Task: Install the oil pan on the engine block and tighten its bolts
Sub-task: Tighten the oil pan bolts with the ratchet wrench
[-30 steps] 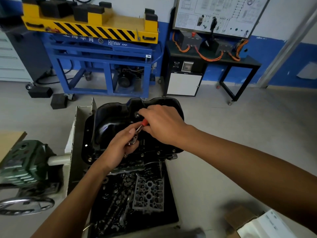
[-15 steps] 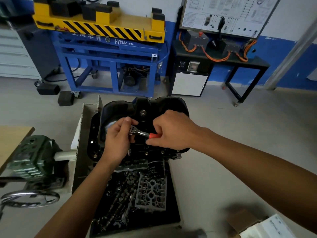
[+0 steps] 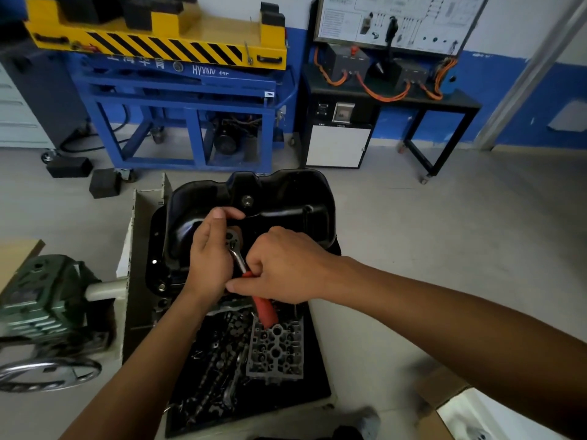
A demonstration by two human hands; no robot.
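The black oil pan (image 3: pixel 286 198) sits on the engine block on its stand, flange bolts (image 3: pixel 161 285) showing along its left edge. A ratchet wrench (image 3: pixel 236 254) with a red handle (image 3: pixel 265 309) stands over the pan's near side. My left hand (image 3: pixel 209 258) curls around the ratchet's chrome head. My right hand (image 3: pixel 282 265) grips the red handle, which points toward me. The bolt under the ratchet head is hidden by my hands.
A black tray (image 3: pixel 314 385) below the pan holds a grey cylinder-head part (image 3: pixel 276 350) and several loose metal parts. A green stand gearbox (image 3: pixel 41 300) with a chrome handwheel (image 3: pixel 47 373) is at left. A blue and yellow lift (image 3: pixel 178 90) and a black bench (image 3: pixel 390 100) stand behind. Cardboard (image 3: pixel 444 395) lies at lower right.
My right hand has swung the red handle from pointing right to pointing toward me. My left hand stays on the ratchet head. The camera view has shifted slightly.
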